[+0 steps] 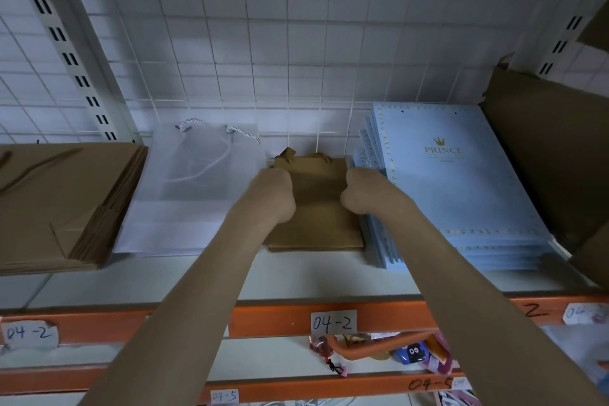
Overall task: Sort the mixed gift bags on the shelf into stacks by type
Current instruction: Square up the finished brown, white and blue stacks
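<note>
A stack of small brown paper gift bags [316,208] lies flat in the middle of the white shelf [230,277]. My left hand [272,194] grips its left edge and my right hand [362,191] grips its right edge, fingers curled over the sides. Left of it lies a pile of frosted white bags [194,194] with rope handles. A stack of large brown paper bags [62,204] sits at the far left. To the right, light blue "PRINCE" bags [454,188] are stacked flat.
A wire grid panel [296,43] backs the shelf. A brown cardboard box [557,155] stands at the far right. The orange front beam [280,316] carries "04-2" labels; a lower shelf holds small colourful items [412,353].
</note>
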Tool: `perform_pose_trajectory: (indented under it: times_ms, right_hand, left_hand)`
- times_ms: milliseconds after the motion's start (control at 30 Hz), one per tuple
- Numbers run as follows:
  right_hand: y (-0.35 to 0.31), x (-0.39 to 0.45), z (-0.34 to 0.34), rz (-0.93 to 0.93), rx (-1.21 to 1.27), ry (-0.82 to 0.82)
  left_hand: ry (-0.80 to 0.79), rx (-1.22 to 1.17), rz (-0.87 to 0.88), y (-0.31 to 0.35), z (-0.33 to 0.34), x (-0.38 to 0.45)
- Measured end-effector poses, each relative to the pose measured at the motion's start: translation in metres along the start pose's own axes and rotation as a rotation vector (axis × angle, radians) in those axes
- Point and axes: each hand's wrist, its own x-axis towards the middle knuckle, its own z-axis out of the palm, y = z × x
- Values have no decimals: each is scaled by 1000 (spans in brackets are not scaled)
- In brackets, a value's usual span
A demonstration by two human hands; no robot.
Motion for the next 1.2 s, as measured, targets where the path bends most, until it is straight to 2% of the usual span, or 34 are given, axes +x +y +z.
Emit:
perform_pose_trajectory:
  times_ms: [67, 233, 333, 500, 733, 900, 1067, 1200]
  right_hand:
    - [-5, 8, -8, 0, -5, 13]
    - [-9, 30, -5, 89, -91, -96]
    - [-12, 38, -1, 102, -122, -159]
    - [-13, 37, 1, 111, -59, -133]
    - [-12, 28, 1, 92, 19, -107]
    - [-10, 5, 7, 84, 3, -109]
    - [-2, -16, 26, 95, -51, -153]
    - [5, -19, 40, 136, -54, -128]
  left_hand:
    - [-2, -7, 2, 5, -7, 13]
    - [-177, -22, -9, 9, -3, 43]
    - [-178, -89, -58, 8, 4, 52]
    - [-180, -87, -122, 6, 13, 52]
    - [-177, -87, -40, 1, 8, 41]
    - [-169, -2, 40, -1, 4, 27]
    - [-355, 79, 101, -6, 13, 0]
    - [-352, 141, 63, -9, 34, -6]
